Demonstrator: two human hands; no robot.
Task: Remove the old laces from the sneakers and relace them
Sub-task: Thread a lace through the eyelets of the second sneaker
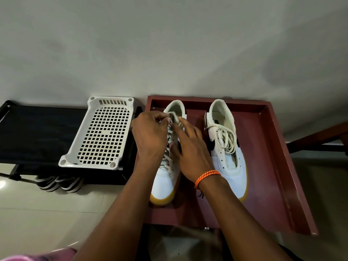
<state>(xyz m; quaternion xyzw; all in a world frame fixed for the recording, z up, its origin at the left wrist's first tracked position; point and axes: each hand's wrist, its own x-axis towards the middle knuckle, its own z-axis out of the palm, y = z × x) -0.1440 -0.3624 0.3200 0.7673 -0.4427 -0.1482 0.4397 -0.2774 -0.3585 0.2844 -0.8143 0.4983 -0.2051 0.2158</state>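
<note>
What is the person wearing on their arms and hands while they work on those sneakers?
Very little. Both forearms are bare, with no sleeves in view and no gloves. The left hand shows no ring, watch or band. The right hand has an orange braided thread bracelet wrapped round the wrist in two strands, with short loose ends hanging beneath.

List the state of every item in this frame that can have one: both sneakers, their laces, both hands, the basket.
Left white gum-soled sneaker: upright in the dark red tray, laced.
Its cream lace: threaded, ends being handled near the collar.
Right white gum-soled sneaker: upright, eyelets unlaced.
Loose cream lace: piled on its tongue.
Left hand: pinching lace.
Right hand: fingers curled at lace.
White perforated plastic basket: upside down.
</note>
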